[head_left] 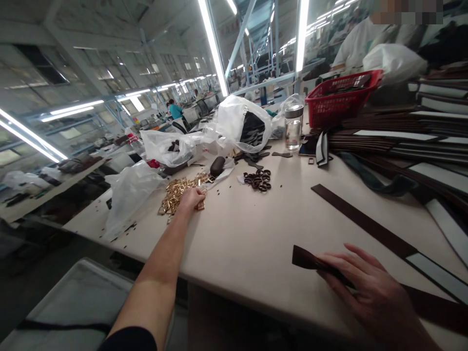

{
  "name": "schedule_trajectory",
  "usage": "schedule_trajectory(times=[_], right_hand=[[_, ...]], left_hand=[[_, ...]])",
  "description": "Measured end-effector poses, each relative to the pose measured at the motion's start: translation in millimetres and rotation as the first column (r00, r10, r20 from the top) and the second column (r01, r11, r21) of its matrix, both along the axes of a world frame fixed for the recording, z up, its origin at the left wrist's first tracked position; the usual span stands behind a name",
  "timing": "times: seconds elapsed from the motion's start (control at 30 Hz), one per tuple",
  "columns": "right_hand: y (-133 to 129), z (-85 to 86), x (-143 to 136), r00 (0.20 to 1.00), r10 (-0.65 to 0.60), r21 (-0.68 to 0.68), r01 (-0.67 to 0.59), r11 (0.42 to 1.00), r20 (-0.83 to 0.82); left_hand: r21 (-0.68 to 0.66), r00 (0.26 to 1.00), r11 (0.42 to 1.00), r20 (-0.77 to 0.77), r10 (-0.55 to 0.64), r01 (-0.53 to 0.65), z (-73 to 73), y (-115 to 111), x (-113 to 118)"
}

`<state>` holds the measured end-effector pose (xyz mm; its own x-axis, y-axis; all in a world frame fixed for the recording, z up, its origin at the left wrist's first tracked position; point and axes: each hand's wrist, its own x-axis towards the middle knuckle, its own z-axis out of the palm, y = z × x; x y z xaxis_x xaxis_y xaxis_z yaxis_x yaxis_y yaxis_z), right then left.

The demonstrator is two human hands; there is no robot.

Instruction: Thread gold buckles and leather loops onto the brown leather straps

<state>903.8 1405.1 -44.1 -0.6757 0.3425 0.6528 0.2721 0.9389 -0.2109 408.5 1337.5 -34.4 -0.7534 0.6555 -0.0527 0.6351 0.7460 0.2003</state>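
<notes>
My left hand (191,197) reaches to the right edge of a pile of gold metal buckles (177,191), its fingers pinched together at a gold buckle (201,205). Near the table's front edge, my right hand (365,282) grips a dark brown strap (304,257) close to its end, which sticks out to the left of the fingers. Another brown strap (358,219) lies flat on the table beyond the right hand. A small heap of dark rings (259,180) sits between and beyond the hands.
White plastic bags (239,122) stand along the back, beside a glass bottle (293,129). A red basket (341,100) is at the back right, near stacked brown strips (395,131). Behind it stands a person in white (356,44). A stool (73,307) is at lower left.
</notes>
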Motion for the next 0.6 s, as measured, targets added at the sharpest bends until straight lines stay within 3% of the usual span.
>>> schedule_trajectory(times=[0.2,0.37,0.47,0.6], right_hand=[[2,2.3,-3,1.000,0.012,0.072,-0.012,0.997,0.013],[1,4.2,-3,1.000,0.005,0.049,-0.005,0.999,0.006],[-1,1.4,-2,1.000,-0.007,-0.011,0.007,1.000,-0.004],[-6,1.2,-2,1.000,-0.023,-0.109,0.023,0.994,0.003]], left_hand=[[0.109,0.997,0.994,0.069,-0.037,0.029,7.9,8,9],[0.358,0.973,0.933,0.208,-0.098,0.018,16.0,5,39],[0.509,0.899,0.861,0.383,-0.214,-0.012,20.6,0,73],[0.623,0.718,0.775,0.586,-0.375,-0.104,25.3,-11,133]])
